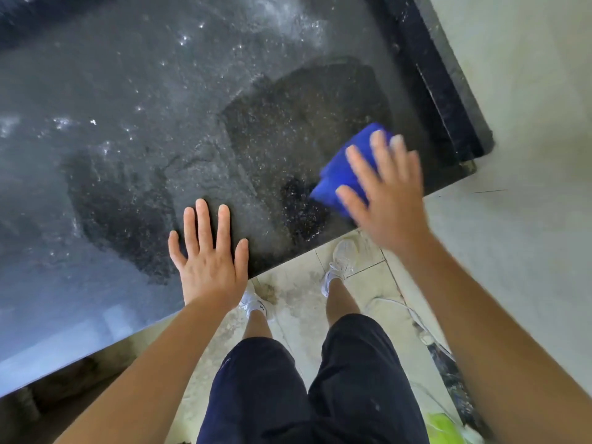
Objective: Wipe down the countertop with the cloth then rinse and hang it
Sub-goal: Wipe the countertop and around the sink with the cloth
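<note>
- Right hand (389,200): fingers straight and spread, palm down, pressing flat on the blue cloth (334,179). No finger curls round the fabric. The hand is blurred, which suggests a wiping stroke in progress.
- Left hand (209,251): open, fingers extended and slightly spread, resting flat on the countertop (160,107) just inside its front edge. It holds nothing and appears to act as a brace.
- Cloth position: bunched on the countertop near the front right corner, beneath the right fingers. The visible fabric sticks out ahead of the palm and to its left.
- Cloth axis: the long axis runs diagonally, from the front edge up toward the raised dark rim (442,91) on the right side.
- Key relation: the right hand is on the cloth, while the left hand is well apart from it, to its left. The right hand is therefore the working hand.
- Surface state: dark damp patches (304,116) lie just beyond and to the left of the cloth, with a paler film covering the remaining stone.
- Judgement: most uncovered surface lies left of and beyond the cloth. The next stroke probably runs leftward or away from the body, with flat palm pressure maintained.
- Task progress: wiping is under way. Rinsing and hanging are not yet done.
</note>
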The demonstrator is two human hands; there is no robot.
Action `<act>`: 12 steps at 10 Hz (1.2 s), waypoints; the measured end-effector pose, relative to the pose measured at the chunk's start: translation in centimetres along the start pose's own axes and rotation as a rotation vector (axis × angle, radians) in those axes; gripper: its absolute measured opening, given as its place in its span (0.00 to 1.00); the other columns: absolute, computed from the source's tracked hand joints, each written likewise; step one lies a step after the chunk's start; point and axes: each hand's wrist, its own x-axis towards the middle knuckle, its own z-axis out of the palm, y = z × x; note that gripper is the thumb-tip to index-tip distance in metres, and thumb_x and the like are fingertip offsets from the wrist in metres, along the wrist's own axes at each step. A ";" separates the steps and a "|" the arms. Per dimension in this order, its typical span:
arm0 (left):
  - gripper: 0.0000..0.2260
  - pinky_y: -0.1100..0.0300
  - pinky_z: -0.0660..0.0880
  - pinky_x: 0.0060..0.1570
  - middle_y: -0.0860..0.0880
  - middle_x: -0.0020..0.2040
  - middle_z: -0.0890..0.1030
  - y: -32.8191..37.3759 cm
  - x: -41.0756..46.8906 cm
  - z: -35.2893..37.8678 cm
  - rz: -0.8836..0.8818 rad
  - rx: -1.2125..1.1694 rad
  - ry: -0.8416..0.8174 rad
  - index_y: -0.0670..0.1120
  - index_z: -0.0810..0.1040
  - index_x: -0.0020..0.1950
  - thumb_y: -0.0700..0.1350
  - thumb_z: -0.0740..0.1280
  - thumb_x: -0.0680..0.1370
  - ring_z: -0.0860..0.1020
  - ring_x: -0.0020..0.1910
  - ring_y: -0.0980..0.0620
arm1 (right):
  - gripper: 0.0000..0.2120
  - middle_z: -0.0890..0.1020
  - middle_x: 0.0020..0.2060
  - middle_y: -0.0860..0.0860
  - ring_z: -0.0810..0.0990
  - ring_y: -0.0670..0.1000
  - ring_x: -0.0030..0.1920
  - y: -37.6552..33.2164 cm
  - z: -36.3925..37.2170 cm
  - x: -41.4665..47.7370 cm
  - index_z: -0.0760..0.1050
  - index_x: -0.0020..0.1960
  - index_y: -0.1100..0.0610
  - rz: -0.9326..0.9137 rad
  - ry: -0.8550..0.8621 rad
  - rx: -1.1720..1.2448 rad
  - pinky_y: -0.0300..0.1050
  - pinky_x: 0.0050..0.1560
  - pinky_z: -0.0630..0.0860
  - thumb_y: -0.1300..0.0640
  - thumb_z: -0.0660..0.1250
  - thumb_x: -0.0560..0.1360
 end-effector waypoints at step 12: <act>0.29 0.36 0.48 0.75 0.44 0.82 0.48 -0.1 -0.2 0.4 -0.002 -0.035 0.071 0.49 0.51 0.81 0.58 0.46 0.82 0.48 0.80 0.43 | 0.27 0.49 0.80 0.60 0.46 0.67 0.79 -0.8 0.0 9.2 0.54 0.80 0.47 0.317 -0.032 0.055 0.62 0.77 0.47 0.42 0.51 0.83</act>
